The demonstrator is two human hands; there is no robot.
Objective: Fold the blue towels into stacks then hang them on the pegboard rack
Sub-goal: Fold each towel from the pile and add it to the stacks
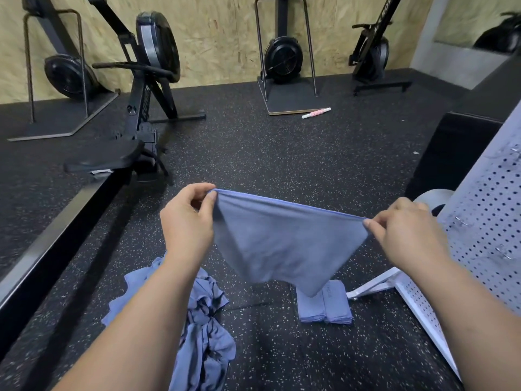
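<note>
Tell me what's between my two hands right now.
In the head view, a towel spans the gap, its top edge pinched by the left hand and the right hand.

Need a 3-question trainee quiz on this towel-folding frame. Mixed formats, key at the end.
1. True or false: the left hand and the right hand each pinch an upper corner of the held towel.
2. Relative to the pegboard rack, the folded stack lies: A) hung on it; B) on the floor by its foot; C) behind it.
3. Fill in: the crumpled heap of towels lies on the person's ___ side.

Key: 1 true; 2 B; 3 left.
</note>
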